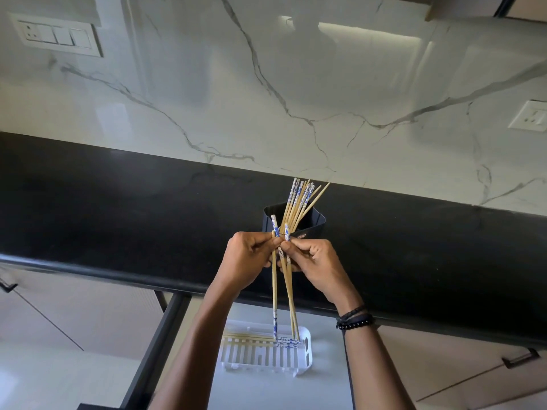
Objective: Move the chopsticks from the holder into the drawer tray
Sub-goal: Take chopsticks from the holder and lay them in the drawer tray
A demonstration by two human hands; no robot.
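Two forearms reached in from the near edge, black bead bracelets [353, 319] on the right wrist, as a person worked above an open drawer [319, 389] w/ a white slotted tray [307, 347] inside. The left hand [247, 255] and right hand [313, 261] met over the black counter [118, 217], fingers and thumbs of both curled and pinching a small bunch of held chopsticks [288, 291] near the blue-patterned upper ends. The key relation: nearly all of each stick's length hung below the grip, long axis running far-to-near and down, lower tips just above the tray's right part, approx. over it. The chopsticks already in the tray [251, 340] lay left-to-right along its far side, i.e. crosswise to the held bunch. Judged from that, the bunch would need about a quarter turn before it could lie flat alongside them. One held stick on the left appeared reversed, patterned end down. Neither hand was clearly nearer the tray; both gripped at the same height. Just beyond the hands, the black holder [313, 223] stood on the counter w/ more chopsticks in the holder [299, 199] leaning right, so the job looked partly done.
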